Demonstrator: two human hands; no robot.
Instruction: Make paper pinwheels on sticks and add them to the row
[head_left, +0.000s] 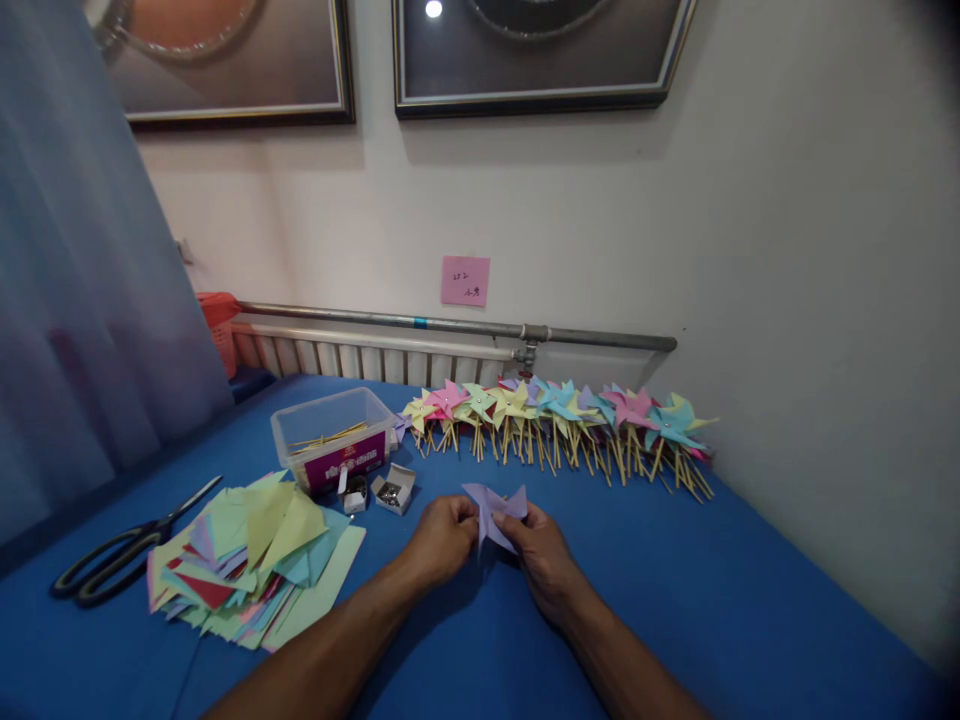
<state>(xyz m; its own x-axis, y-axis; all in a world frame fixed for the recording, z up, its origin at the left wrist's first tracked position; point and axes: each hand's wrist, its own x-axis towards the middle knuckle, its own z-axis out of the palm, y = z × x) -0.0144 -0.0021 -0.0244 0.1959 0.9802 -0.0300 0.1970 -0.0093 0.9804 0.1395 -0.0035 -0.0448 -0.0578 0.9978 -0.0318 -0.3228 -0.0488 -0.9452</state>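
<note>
A lilac pinwheel (495, 512) is pinched by the left hand (442, 538) and the right hand (541, 555), both closed on it, over the table (750, 600), right of and nearer than the plastic box (334, 435). The writing on the box's magenta label and on the pink note (465, 280) above the box cannot be read.

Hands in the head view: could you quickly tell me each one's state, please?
Left hand: closed, pinching the lilac paper pinwheel.
Right hand: closed, pinching the same pinwheel's other side.
</note>
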